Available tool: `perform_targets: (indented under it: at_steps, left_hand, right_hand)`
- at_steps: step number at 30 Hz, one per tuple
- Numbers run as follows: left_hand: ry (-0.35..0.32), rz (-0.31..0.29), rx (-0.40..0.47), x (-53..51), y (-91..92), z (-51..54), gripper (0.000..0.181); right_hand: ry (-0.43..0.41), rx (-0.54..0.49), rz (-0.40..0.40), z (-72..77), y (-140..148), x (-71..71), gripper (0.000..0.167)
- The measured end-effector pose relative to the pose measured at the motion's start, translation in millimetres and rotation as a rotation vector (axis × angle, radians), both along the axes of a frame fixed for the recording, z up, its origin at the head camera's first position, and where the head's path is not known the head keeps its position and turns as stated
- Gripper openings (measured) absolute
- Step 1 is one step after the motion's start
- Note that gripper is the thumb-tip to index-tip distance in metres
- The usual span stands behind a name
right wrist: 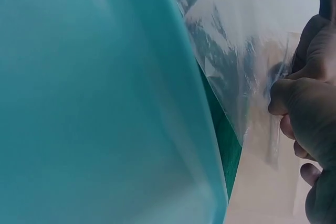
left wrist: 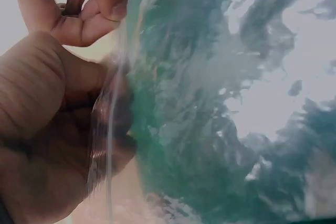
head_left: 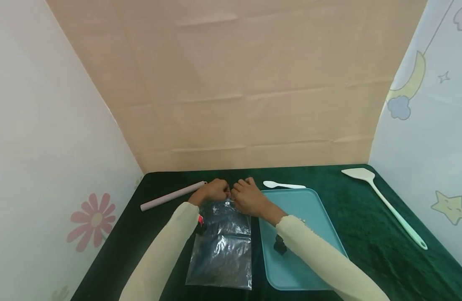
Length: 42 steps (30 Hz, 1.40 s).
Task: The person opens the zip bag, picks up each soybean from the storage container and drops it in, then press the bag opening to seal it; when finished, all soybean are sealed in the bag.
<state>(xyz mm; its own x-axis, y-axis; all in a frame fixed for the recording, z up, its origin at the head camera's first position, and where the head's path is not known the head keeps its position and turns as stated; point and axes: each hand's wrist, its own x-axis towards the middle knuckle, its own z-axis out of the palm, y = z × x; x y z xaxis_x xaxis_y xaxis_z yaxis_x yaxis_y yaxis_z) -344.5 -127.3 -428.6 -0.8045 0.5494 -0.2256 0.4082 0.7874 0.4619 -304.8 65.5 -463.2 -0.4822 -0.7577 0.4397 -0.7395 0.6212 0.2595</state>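
A clear plastic zip bag [head_left: 225, 255] stretches toward me, its far end raised at my hands and its lower part over the dark green cloth. My left hand [head_left: 215, 190] pinches the bag's top edge near the left corner. Close beside it, my right hand [head_left: 250, 198] pinches the same edge farther right. In the left wrist view the zip strip [left wrist: 111, 129] runs past the left thumb and curled fingers. The right wrist view shows the right thumb [right wrist: 283, 98] pressed on the bag's edge. Whether the zip is sealed cannot be told.
A light blue tray [head_left: 291, 271] lies right of the bag, under my right forearm. Behind it is a small white spoon [head_left: 283, 184]. A pale green-handled spatula [head_left: 385, 200] lies far right, and a pink roll [head_left: 172, 196] at the left. A tan backdrop [head_left: 246, 83] rises behind.
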Motion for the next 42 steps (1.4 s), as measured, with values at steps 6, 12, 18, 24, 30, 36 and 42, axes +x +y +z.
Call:
perform_targets:
  at_steps: [6,12,18,24,30,36,42]
  left_hand:
    - [0.015,0.063,0.002,-2.2,-5.3,-3.4,0.041]
    - [0.039,0.05,-0.002,-6.3,-5.2,-2.9,0.034]
    - [0.051,0.052,-0.036,-5.7,-7.2,-4.5,0.033]
    - [0.03,0.066,-0.009,-6.0,-8.4,-3.6,0.022]
    - [-0.004,0.077,0.022,-10.0,-15.0,-2.5,0.015]
    - [-0.009,0.06,0.017,-12.4,-23.3,-1.2,0.016]
    - [0.001,0.033,0.05,-13.6,-29.8,0.0,0.012]
  right_hand:
    - [0.026,-0.035,0.069,3.0,-4.2,8.1,0.009]
    - [0.045,-0.043,0.06,3.2,-2.0,12.1,0.009]
    - [-0.015,-0.041,0.058,-1.0,1.2,19.5,0.009]
    - [-0.042,-0.039,0.046,-0.4,4.3,27.3,0.007]
    - [-0.04,-0.021,0.061,4.3,2.7,36.3,0.009]
    - [-0.03,-0.024,0.09,8.8,-0.9,48.3,0.01]
    - [-0.048,-0.01,0.116,11.9,-2.3,58.7,0.013]
